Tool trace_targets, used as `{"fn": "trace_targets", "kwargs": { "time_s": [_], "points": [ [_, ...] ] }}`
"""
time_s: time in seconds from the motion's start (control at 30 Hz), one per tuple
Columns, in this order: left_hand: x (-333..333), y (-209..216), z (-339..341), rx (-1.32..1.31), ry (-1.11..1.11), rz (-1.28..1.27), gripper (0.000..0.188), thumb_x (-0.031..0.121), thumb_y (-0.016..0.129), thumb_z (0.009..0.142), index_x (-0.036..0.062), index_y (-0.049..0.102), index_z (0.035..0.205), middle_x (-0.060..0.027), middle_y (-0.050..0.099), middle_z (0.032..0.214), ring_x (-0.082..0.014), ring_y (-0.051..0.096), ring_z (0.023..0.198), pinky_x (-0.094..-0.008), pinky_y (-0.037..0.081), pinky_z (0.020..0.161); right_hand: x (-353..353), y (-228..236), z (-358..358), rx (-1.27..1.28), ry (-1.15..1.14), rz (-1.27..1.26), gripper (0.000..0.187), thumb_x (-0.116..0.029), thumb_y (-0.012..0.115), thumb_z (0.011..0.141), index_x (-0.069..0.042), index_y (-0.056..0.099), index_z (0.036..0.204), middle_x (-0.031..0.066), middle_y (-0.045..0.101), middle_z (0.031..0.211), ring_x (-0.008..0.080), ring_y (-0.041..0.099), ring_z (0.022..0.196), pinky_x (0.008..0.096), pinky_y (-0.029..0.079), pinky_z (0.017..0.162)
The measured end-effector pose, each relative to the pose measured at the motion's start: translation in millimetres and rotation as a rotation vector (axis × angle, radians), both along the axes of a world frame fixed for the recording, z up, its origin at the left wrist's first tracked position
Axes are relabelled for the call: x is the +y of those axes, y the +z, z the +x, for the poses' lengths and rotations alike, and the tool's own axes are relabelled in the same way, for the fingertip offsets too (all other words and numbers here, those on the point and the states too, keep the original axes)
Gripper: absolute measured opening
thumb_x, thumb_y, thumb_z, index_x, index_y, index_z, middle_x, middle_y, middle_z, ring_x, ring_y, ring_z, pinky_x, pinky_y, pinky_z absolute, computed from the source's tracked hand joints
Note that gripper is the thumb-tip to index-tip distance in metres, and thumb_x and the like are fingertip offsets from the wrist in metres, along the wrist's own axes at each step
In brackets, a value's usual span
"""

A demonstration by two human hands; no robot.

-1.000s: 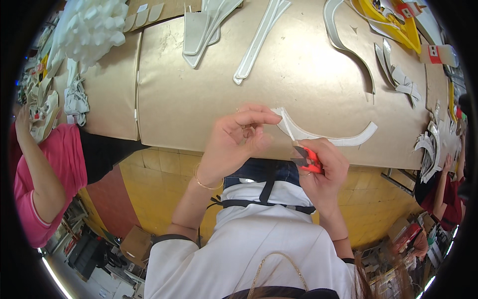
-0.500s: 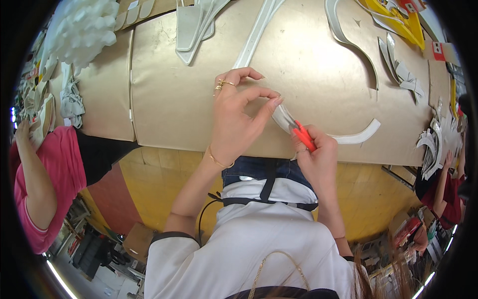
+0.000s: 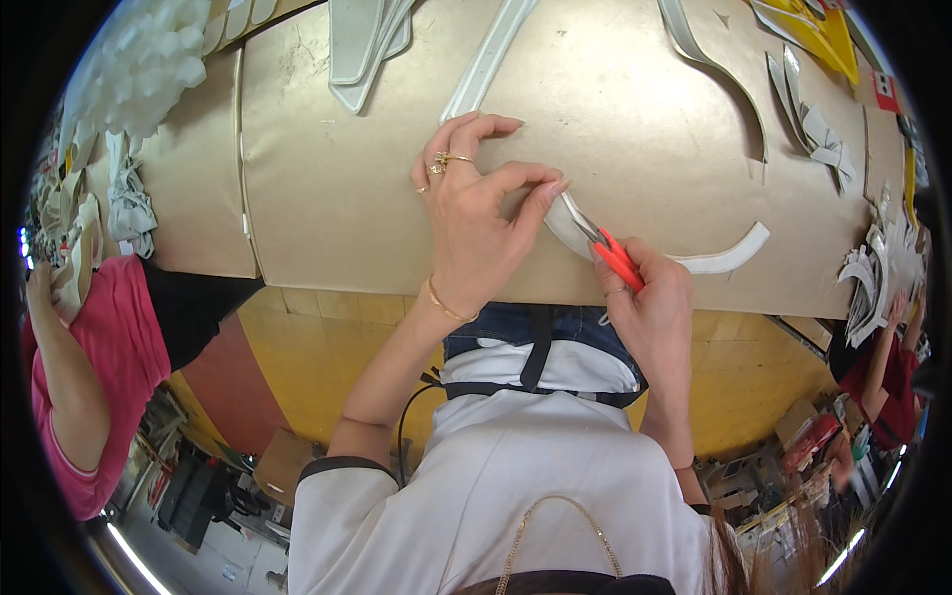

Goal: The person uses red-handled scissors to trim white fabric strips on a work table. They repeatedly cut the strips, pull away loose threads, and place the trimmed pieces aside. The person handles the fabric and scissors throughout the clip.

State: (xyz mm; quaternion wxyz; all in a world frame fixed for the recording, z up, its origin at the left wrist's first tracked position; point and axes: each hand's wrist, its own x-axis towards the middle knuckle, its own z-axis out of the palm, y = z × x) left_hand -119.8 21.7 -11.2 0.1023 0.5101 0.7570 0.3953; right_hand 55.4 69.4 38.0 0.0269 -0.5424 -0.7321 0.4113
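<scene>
Between thumb and index finger, my left hand (image 3: 481, 223) pinches one end of a curved white strip (image 3: 729, 258); its other fingers are curled and raised. My right hand (image 3: 652, 297) is closed around small red-handled scissors (image 3: 619, 262). Their metal tips touch the strip's edge just below my left fingertips. From there the strip bends behind my right hand and emerges to the right, its far end lying on the gold-coloured table. Whether the blades are parted is too small to make out.
Flat white pieces (image 3: 359, 50), a long strip (image 3: 488, 61) and a curved band (image 3: 716, 67) lie farther back on the table (image 3: 337, 188). Cut strips (image 3: 818, 139) and a yellow holder (image 3: 838, 50) are at right. Co-workers stand at both sides, one in a pink shirt (image 3: 109, 367).
The scissors have moved up along the strip, closer to my left fingertips, and more of their metal shows. My left hand keeps its pinch. The whole view has shifted slightly.
</scene>
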Motion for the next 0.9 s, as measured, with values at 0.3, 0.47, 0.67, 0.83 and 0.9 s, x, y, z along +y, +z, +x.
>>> {"fn": "trace_targets", "kwargs": {
  "time_s": [0.3, 0.47, 0.67, 0.83, 0.9],
  "points": [
    [0.0, -3.0, 1.3, 0.016, 0.012, -0.008, 0.008, 0.024, 0.080, 0.074, 0.0192, 0.075, 0.078, -0.0023, 0.061, 0.113, -0.0284, 0.046, 0.123, -0.0426, 0.025, 0.102, 1.8, 0.0, -2.3, -0.075, 0.014, -0.001, 0.023, -0.016, 0.068, 0.089, 0.003, 0.061, 0.078, 0.0118, 0.041, 0.053, 0.0182, 0.037, 0.050, 0.0331, 0.035, 0.050],
    [0.5, -2.5, 1.6, 0.059, 0.019, -0.003, 0.009, 0.021, 0.082, 0.072, 0.0190, 0.077, 0.078, -0.0013, 0.061, 0.112, -0.0225, 0.050, 0.117, -0.0390, 0.026, 0.099, 2.3, 1.2, -4.5, -0.084, 0.000, -0.003, 0.024, -0.016, 0.068, 0.088, 0.003, 0.061, 0.077, 0.0119, 0.039, 0.053, 0.0180, 0.035, 0.051, 0.0331, 0.035, 0.050],
    [1.5, -2.0, 3.8, 0.079, 0.044, -0.012, 0.008, 0.021, 0.083, 0.071, 0.0193, 0.076, 0.075, -0.0012, 0.061, 0.112, -0.0231, 0.050, 0.117, -0.0384, 0.027, 0.099, 2.5, 1.4, -6.2, -0.088, -0.028, -0.008, 0.022, -0.015, 0.068, 0.087, 0.003, 0.061, 0.077, 0.0125, 0.041, 0.053, 0.0184, 0.035, 0.050, 0.0331, 0.036, 0.051],
    [0.9, -3.5, 4.9, 0.086, 0.060, 0.000, 0.020, 0.020, 0.082, 0.072, 0.0145, 0.074, 0.089, -0.0027, 0.061, 0.112, -0.0231, 0.052, 0.116, -0.0384, 0.028, 0.099, 2.2, 0.4, -7.2, -0.091, -0.040, 0.005, 0.021, -0.015, 0.068, 0.085, 0.003, 0.062, 0.077, 0.0129, 0.042, 0.053, 0.0197, 0.036, 0.049, 0.0337, 0.036, 0.051],
    [-1.4, -4.6, 4.7, 0.061, 0.061, 0.024, 0.027, 0.019, 0.080, 0.074, 0.0137, 0.071, 0.099, -0.0028, 0.061, 0.115, -0.0229, 0.053, 0.117, -0.0392, 0.028, 0.100, 1.9, 0.6, -7.3, -0.076, -0.051, 0.003, 0.021, -0.016, 0.067, 0.085, 0.003, 0.062, 0.077, 0.0130, 0.042, 0.053, 0.0201, 0.036, 0.049, 0.0339, 0.036, 0.051]
  ]
}}
